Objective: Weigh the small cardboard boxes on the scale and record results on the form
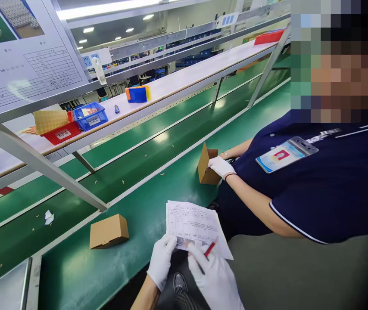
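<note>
Forms (197, 217) are pinched by the left hand (162, 259), a red pen (210, 248) by the right (214, 273). One carton (109, 232) is closed, another box (202, 165) open.

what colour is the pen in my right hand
The pen in your right hand is red, as the head view shows.

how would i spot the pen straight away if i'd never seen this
Find the long green bench. At its near edge, the person's gloved left hand holds white printed sheets, and at the sheets' lower part the gloved right hand holds the pen. It is slim and red, unlike all the white around it.
</note>
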A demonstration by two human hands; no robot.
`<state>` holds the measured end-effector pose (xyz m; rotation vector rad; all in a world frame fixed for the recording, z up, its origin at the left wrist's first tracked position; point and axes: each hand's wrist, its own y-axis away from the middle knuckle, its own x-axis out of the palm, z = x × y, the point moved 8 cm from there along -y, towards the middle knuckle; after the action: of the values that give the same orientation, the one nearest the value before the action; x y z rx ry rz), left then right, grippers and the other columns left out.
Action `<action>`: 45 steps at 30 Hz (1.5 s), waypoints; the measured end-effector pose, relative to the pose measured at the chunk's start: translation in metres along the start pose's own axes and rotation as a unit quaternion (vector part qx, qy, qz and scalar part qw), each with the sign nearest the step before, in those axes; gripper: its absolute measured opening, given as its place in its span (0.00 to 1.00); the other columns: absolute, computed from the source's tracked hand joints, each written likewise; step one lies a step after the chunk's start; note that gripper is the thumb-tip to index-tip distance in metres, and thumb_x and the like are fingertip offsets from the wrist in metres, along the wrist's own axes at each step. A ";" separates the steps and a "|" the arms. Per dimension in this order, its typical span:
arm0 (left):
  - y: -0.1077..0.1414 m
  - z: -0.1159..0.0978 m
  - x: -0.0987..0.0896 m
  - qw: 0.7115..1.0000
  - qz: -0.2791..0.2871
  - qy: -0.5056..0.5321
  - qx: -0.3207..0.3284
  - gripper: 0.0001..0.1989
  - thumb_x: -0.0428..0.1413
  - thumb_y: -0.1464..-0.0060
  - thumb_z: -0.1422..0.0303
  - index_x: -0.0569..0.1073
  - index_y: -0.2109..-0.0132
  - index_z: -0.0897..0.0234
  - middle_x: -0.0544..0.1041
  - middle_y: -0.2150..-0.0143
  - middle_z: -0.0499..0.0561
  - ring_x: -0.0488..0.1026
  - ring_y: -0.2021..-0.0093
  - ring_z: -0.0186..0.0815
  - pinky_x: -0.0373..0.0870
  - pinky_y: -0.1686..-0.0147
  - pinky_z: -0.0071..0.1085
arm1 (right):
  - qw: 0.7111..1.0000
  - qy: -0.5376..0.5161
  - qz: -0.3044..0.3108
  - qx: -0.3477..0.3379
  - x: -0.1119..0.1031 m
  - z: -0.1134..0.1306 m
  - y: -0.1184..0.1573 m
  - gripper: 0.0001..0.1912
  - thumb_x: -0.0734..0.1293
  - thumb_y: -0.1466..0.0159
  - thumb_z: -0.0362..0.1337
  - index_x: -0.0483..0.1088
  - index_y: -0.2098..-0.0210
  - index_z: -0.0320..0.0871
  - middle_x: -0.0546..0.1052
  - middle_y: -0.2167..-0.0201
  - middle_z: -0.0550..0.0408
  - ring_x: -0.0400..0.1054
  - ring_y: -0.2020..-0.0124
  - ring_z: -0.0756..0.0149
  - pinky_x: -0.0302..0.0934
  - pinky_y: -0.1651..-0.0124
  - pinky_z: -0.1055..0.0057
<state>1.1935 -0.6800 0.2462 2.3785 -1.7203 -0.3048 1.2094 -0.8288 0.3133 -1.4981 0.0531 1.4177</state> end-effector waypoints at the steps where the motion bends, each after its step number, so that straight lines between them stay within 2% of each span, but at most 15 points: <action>1: 0.002 0.000 0.001 1.000 0.000 0.014 0.000 0.22 0.53 0.42 0.50 0.75 0.66 0.66 0.76 0.63 0.53 0.69 0.61 0.39 0.68 0.56 0.34 | 1.000 0.003 -0.006 -0.014 0.000 0.009 -0.002 0.16 0.59 0.31 0.38 0.77 0.52 0.49 0.76 0.71 0.50 0.67 0.72 0.64 0.61 0.67 0.68; 4: 0.006 0.000 0.004 0.998 -0.003 0.069 0.002 0.20 0.55 0.43 0.51 0.76 0.66 0.65 0.77 0.64 0.52 0.70 0.61 0.39 0.69 0.56 0.33 | 1.000 0.009 0.006 -0.020 0.005 0.019 -0.006 0.18 0.56 0.30 0.38 0.77 0.53 0.48 0.73 0.73 0.51 0.67 0.74 0.65 0.60 0.70 0.69; 7: 0.007 0.006 0.007 0.997 0.003 0.074 0.005 0.21 0.55 0.43 0.49 0.77 0.65 0.65 0.78 0.62 0.53 0.71 0.60 0.40 0.70 0.56 0.34 | 1.000 0.021 0.021 -0.008 0.010 0.016 -0.004 0.18 0.55 0.30 0.37 0.77 0.54 0.47 0.73 0.73 0.52 0.68 0.75 0.65 0.61 0.71 0.68; 13: 0.000 0.032 0.018 0.983 0.045 0.172 -0.038 0.21 0.58 0.46 0.49 0.77 0.64 0.64 0.78 0.63 0.52 0.72 0.60 0.41 0.70 0.54 0.37 | 0.999 0.012 0.044 0.004 0.026 0.006 0.008 0.15 0.61 0.35 0.35 0.76 0.52 0.51 0.76 0.71 0.53 0.73 0.73 0.63 0.66 0.70 0.69; 19: 0.004 0.027 0.029 0.965 0.087 0.242 -0.055 0.16 0.62 0.48 0.54 0.77 0.64 0.64 0.79 0.63 0.52 0.73 0.58 0.40 0.68 0.51 0.37 | 0.992 -0.036 0.090 0.078 0.034 -0.004 0.013 0.16 0.61 0.35 0.34 0.76 0.53 0.52 0.80 0.65 0.52 0.77 0.68 0.62 0.72 0.68 0.69; 21: 0.004 0.027 0.029 0.969 0.083 0.228 -0.052 0.16 0.63 0.48 0.54 0.77 0.63 0.64 0.79 0.62 0.52 0.73 0.58 0.40 0.68 0.51 0.37 | 0.988 -0.062 0.101 0.101 0.032 -0.007 0.012 0.16 0.60 0.34 0.34 0.77 0.53 0.52 0.81 0.64 0.53 0.77 0.66 0.62 0.73 0.66 0.68; 25: 0.006 0.028 0.016 0.987 0.025 0.156 -0.027 0.19 0.62 0.49 0.52 0.77 0.67 0.66 0.77 0.66 0.52 0.71 0.62 0.39 0.67 0.56 0.35 | 0.978 -0.122 0.125 0.113 0.029 -0.012 0.013 0.17 0.58 0.33 0.36 0.78 0.53 0.51 0.81 0.61 0.51 0.78 0.62 0.60 0.74 0.62 0.68; 29: 0.020 0.028 -0.019 0.991 -0.046 0.123 -0.027 0.22 0.62 0.51 0.49 0.77 0.68 0.68 0.76 0.68 0.52 0.69 0.65 0.37 0.66 0.60 0.35 | 0.960 -0.179 0.147 0.157 0.037 -0.023 0.016 0.19 0.57 0.31 0.44 0.77 0.53 0.48 0.79 0.55 0.47 0.76 0.56 0.59 0.73 0.58 0.66; 32: 0.046 0.026 -0.063 0.986 -0.113 0.117 -0.039 0.21 0.64 0.53 0.51 0.78 0.68 0.68 0.76 0.67 0.52 0.69 0.64 0.38 0.65 0.59 0.34 | 0.942 -0.243 0.193 0.127 0.058 -0.006 0.010 0.22 0.59 0.32 0.50 0.76 0.51 0.47 0.79 0.58 0.47 0.76 0.59 0.59 0.72 0.58 0.65; 34: 0.069 0.024 -0.091 0.981 -0.150 0.113 -0.043 0.19 0.64 0.53 0.53 0.79 0.69 0.68 0.77 0.66 0.52 0.70 0.63 0.39 0.65 0.58 0.34 | 0.932 -0.272 0.228 0.074 0.073 0.022 0.002 0.23 0.60 0.34 0.53 0.77 0.51 0.47 0.79 0.57 0.47 0.75 0.61 0.59 0.71 0.58 0.64; 36: 0.096 0.024 -0.114 0.977 -0.177 0.114 -0.045 0.18 0.64 0.53 0.53 0.80 0.69 0.67 0.78 0.66 0.53 0.71 0.61 0.40 0.66 0.56 0.35 | 0.918 -0.293 0.266 0.014 0.085 0.062 -0.002 0.23 0.61 0.35 0.54 0.77 0.52 0.48 0.79 0.59 0.47 0.74 0.63 0.59 0.71 0.59 0.63; 39: 0.135 0.033 -0.146 0.971 -0.205 0.114 -0.040 0.18 0.63 0.51 0.54 0.82 0.66 0.66 0.80 0.64 0.54 0.73 0.58 0.42 0.67 0.54 0.35 | 0.878 -0.331 0.343 -0.048 0.102 0.127 0.008 0.21 0.63 0.36 0.53 0.77 0.53 0.49 0.78 0.66 0.51 0.72 0.69 0.62 0.70 0.63 0.65; 42: 0.177 0.059 -0.185 0.959 -0.253 0.124 -0.043 0.17 0.62 0.51 0.54 0.81 0.67 0.66 0.80 0.65 0.53 0.72 0.59 0.41 0.67 0.55 0.34 | 0.830 -0.348 0.430 -0.074 0.128 0.185 0.029 0.20 0.63 0.36 0.52 0.77 0.54 0.49 0.77 0.70 0.54 0.71 0.72 0.65 0.70 0.66 0.69; 43: 0.193 0.071 -0.200 0.952 -0.273 0.131 -0.048 0.18 0.62 0.51 0.54 0.80 0.68 0.66 0.79 0.65 0.53 0.72 0.61 0.41 0.66 0.56 0.34 | 0.823 -0.345 0.444 -0.081 0.139 0.201 0.033 0.20 0.62 0.36 0.51 0.76 0.52 0.48 0.77 0.69 0.54 0.72 0.71 0.65 0.70 0.65 0.68; 45: 0.228 0.096 -0.233 0.940 -0.307 0.136 -0.056 0.20 0.62 0.52 0.52 0.78 0.69 0.67 0.77 0.66 0.52 0.70 0.62 0.40 0.65 0.57 0.34 | 0.836 -0.317 0.435 -0.110 0.169 0.229 0.028 0.22 0.61 0.35 0.49 0.71 0.47 0.46 0.78 0.60 0.50 0.74 0.63 0.62 0.70 0.58 0.65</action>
<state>0.8883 -0.5315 0.2290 2.6563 -0.7933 -0.1391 1.0798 -0.5919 0.2195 -1.1193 0.1814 2.6903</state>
